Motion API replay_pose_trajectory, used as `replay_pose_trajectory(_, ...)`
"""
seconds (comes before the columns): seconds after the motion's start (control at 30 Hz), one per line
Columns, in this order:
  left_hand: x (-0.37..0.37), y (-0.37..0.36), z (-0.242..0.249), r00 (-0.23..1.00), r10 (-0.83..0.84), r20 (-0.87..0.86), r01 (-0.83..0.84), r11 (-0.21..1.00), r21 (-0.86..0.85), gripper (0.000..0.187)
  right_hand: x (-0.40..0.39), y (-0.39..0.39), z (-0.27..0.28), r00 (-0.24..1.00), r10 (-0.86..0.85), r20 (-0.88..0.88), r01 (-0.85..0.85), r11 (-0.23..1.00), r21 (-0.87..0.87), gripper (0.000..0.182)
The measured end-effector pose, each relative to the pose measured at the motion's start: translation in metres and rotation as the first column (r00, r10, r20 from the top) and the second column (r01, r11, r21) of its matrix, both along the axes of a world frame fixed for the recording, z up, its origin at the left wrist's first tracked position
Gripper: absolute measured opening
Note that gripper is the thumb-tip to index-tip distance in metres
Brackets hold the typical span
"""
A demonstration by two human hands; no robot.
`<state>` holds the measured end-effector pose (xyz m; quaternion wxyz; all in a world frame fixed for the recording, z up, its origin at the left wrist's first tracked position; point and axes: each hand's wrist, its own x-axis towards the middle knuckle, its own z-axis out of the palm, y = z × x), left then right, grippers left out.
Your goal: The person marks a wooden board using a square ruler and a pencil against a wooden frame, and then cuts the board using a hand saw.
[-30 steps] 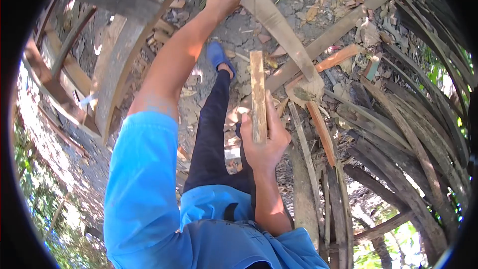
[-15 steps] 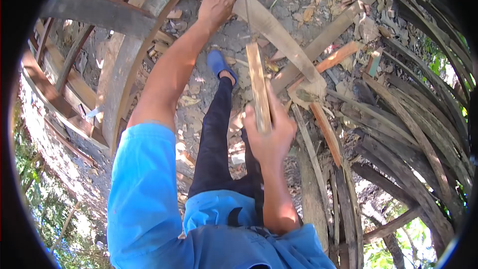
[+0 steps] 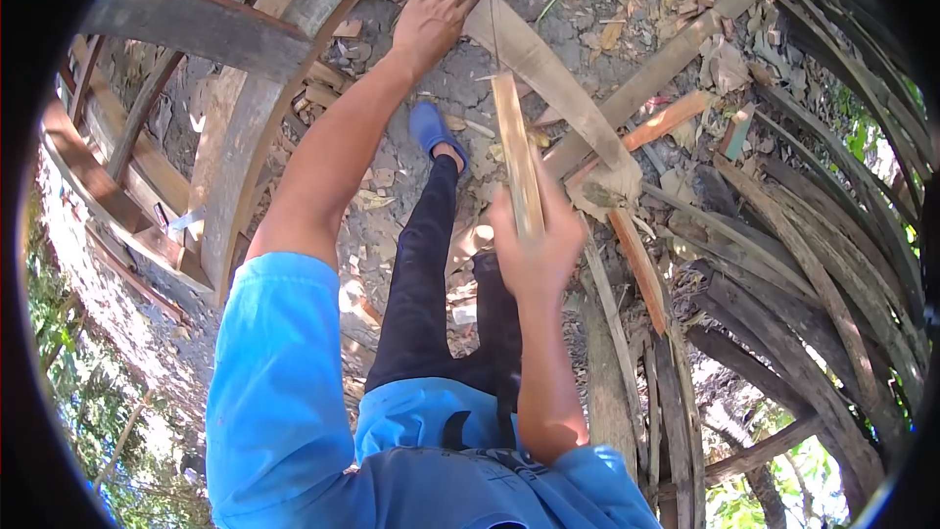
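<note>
My right hand (image 3: 541, 240), slightly blurred, is wrapped round the long wooden handle piece (image 3: 517, 157) of a saw. The saw's thin blade (image 3: 494, 29) runs from the top of that piece away from my body and crosses a curved wooden plank (image 3: 548, 69). Higher up and to the left, my left hand (image 3: 438, 15) lies on the plank with its fingers stretched out, just left of the blade. The far end of the saw is cut off by the top of the view.
At left stands a frame of curved timbers (image 3: 215, 29). Many long curved boards (image 3: 813, 304) are stacked at right. A straight beam (image 3: 676, 59) lies under the plank's near end. My foot in a blue clog (image 3: 428, 127) stands on ground with leaves and wood scraps.
My right hand and the saw have moved slightly away from my body and to the right. My left hand stays on the plank.
</note>
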<state>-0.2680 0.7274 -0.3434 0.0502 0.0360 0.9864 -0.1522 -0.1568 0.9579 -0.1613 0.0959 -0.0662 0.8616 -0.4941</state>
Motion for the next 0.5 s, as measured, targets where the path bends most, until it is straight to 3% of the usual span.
replay_pose_trajectory(0.13,0.001,-0.001,0.001,1.000,-0.011,0.000,0.011,0.998,0.056,0.073,-0.034,-0.021,-0.035,1.000,-0.002,0.009,0.002,1.000,0.021,0.062)
replay_pose_trajectory(0.23,0.000,-0.003,0.001,0.999,-0.024,-0.042,0.026,0.998,0.052,0.072,0.012,0.010,0.001,0.994,-0.020,0.106,0.012,0.997,0.071,0.061)
replay_pose_trajectory(0.33,0.000,-0.003,0.000,0.999,-0.015,-0.043,0.019,0.997,0.077,0.070,0.029,0.023,0.015,0.992,-0.042,0.120,0.047,0.998,-0.038,0.060)
replay_pose_trajectory(0.37,0.000,-0.005,0.000,0.999,-0.015,-0.033,0.018,0.996,0.092,0.070,0.016,0.018,0.002,1.000,-0.002,0.031,0.001,1.000,0.013,0.058)
replay_pose_trajectory(0.43,0.004,-0.005,-0.004,0.998,-0.019,-0.063,0.022,0.998,0.051,0.069,-0.025,-0.009,-0.028,0.987,0.003,0.158,-0.007,1.000,0.021,0.055)
replay_pose_trajectory(0.5,-0.002,-0.005,-0.005,0.997,-0.017,-0.076,0.020,0.999,0.047,0.068,-0.051,-0.027,-0.041,0.984,-0.028,0.176,0.027,1.000,0.007,0.054)
